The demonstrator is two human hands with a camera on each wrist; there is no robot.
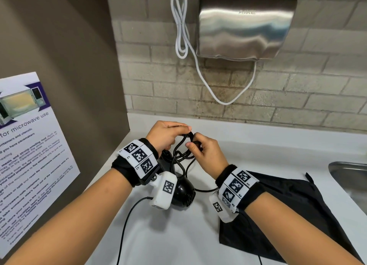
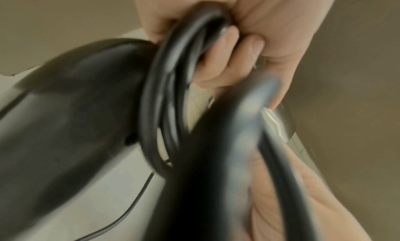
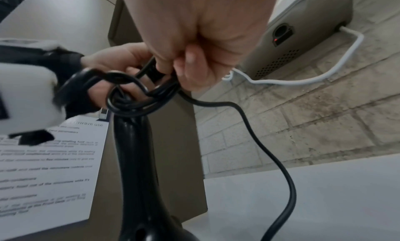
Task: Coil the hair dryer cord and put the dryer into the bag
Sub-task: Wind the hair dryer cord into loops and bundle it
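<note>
A black hair dryer (image 1: 183, 193) stands on the white counter (image 1: 258, 151), its handle (image 3: 138, 159) pointing up, its body partly hidden behind my left wrist. Its black cord (image 1: 183, 147) is gathered in loops above the handle. My left hand (image 1: 168, 133) grips the top of those loops (image 2: 173, 90), fingers curled round them. My right hand (image 1: 200, 147) pinches a strand of the cord (image 3: 155, 70) beside the loops. A loose length of cord (image 3: 270, 150) trails from my right hand down to the counter. A flat black bag (image 1: 288, 211) lies on the counter under my right forearm.
A steel hand dryer (image 1: 244, 24) with a white cable (image 1: 182, 26) hangs on the brick wall behind. A steel sink (image 1: 351, 177) is at the right edge. A microwave notice (image 1: 29, 155) is stuck on the brown panel at left.
</note>
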